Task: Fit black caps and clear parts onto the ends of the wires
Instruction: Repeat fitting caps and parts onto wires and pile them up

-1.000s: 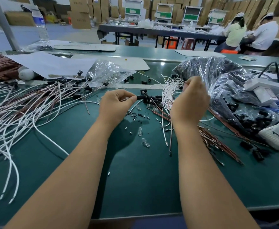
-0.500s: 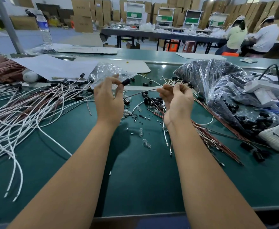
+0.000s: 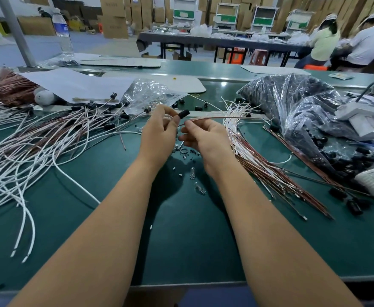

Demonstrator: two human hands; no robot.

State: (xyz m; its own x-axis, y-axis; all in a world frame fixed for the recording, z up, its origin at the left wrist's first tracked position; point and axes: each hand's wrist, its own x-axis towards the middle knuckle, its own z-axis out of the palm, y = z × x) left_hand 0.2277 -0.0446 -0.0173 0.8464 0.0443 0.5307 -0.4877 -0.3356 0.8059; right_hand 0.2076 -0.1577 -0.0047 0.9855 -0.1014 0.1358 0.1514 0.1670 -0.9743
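My left hand [image 3: 159, 134] pinches a small black cap [image 3: 183, 113] between thumb and fingertips, raised above the green table. My right hand [image 3: 206, 138] pinches a thin brown wire [image 3: 226, 117] near its end; that wire runs off to the right, and its tip sits just below the cap. Two clear parts [image 3: 192, 173] lie on the mat under my wrists, beside small loose black pieces [image 3: 185, 156]. A bundle of brown and white wires [image 3: 270, 171] lies right of my right hand. Wires with black caps fitted [image 3: 48, 138] are spread at left.
A plastic bag of black caps [image 3: 296, 107] sits at right, a clear bag [image 3: 150, 94] behind my left hand. White paper sheets [image 3: 71, 85] and a water bottle [image 3: 63, 34] stand at the back left. A white device [image 3: 363, 120] is at far right. People sit at a far table.
My hands have come closer together and lower. The left hand's black cap now sits near the end of the brown wire that the right hand holds.
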